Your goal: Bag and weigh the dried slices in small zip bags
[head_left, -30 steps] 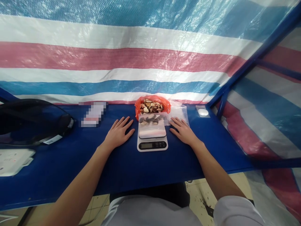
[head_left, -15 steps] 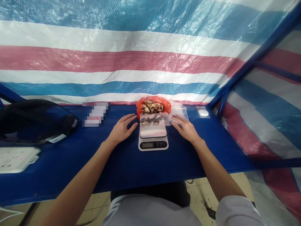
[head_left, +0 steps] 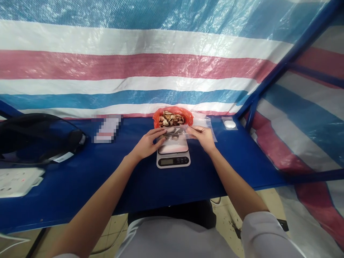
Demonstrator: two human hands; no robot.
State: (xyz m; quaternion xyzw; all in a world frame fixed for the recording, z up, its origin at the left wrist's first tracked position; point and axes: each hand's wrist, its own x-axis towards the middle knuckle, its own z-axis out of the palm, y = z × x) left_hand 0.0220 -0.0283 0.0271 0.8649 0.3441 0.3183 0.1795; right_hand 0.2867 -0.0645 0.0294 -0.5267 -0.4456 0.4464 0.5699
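Observation:
A small clear plastic bag (head_left: pixel 176 133) with a few dark and pale dried slices in it is over the plate of a white digital kitchen scale (head_left: pixel 173 161). My right hand (head_left: pixel 203 138) pinches the bag's right end between thumb and fingers. At the left end, my left hand (head_left: pixel 148 144) has its fingers over the bag and its thumb at the near side, closed on it. Just behind stands an open red plastic bag (head_left: pixel 173 110) full of brown and cream dried slices. The scale's display looks blank.
More clear bags (head_left: pixel 208 125) lie beside the red bag. Farther right is a white oval object (head_left: pixel 229 124) on a clear packet. On the left are a blurred-out item (head_left: pixel 109 129), a black headset-like object (head_left: pixel 77 138) and a white power strip (head_left: pixel 20 182). Striped sheeting (head_left: pixel 129 66) hangs behind the blue table (head_left: pixel 139 193).
Both hands have moved inward from either side of the scale and taken hold of the clear bag's ends. The camera view has shifted slightly.

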